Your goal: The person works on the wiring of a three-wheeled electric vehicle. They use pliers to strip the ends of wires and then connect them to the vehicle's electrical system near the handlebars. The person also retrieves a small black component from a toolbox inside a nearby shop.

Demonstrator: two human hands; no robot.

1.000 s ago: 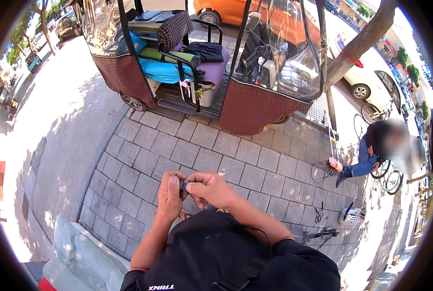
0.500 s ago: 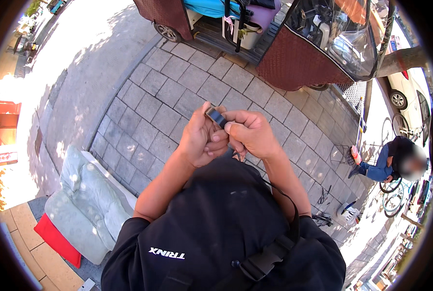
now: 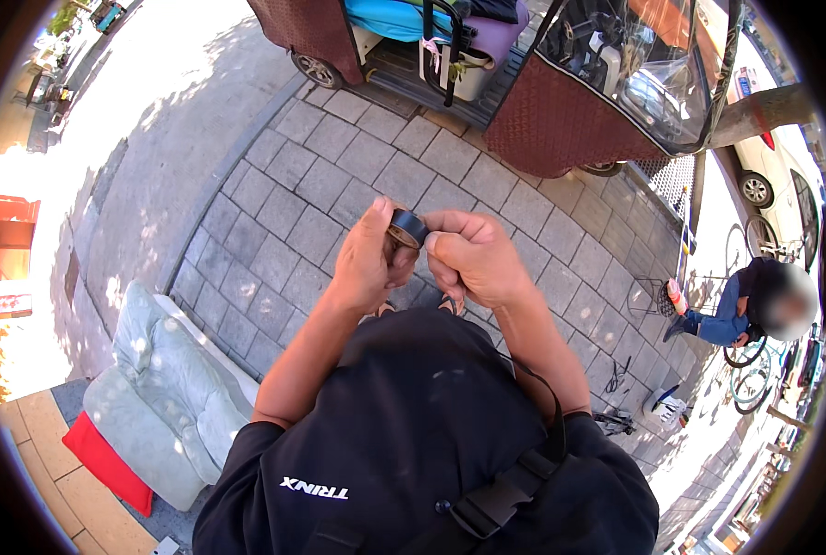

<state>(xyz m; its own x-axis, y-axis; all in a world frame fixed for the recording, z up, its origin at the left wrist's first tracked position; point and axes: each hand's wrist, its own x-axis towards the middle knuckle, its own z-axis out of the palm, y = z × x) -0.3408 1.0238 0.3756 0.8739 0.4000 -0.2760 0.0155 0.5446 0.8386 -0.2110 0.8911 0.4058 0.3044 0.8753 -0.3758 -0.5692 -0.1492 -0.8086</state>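
A small roll of black tape (image 3: 411, 228) is held up in front of my chest. My left hand (image 3: 364, 261) grips it, with the thumb along its upper left side and the fingers curled beneath. The roll is tilted, so its ring-shaped side and shiny black outer band both show. At its right edge, my right hand (image 3: 480, 259) is closed in a pinch, thumb against bent forefinger, touching the band. Whether a loose end of tape lies between those fingertips is hidden.
Grey paving (image 3: 288, 199) spreads below. A covered three-wheeler with maroon quilted panels (image 3: 561, 125) stands ahead. At left lie a pale green cushioned pad (image 3: 159, 398) and a red cushion (image 3: 108, 462). To the right, a person (image 3: 751, 301) sits near bicycles; a tool-like item (image 3: 614, 422) lies nearby.
The tape roll has turned, showing more of its ring side and outer band. My left fingers have curled further under it, while my right hand keeps its pinch at the edge.
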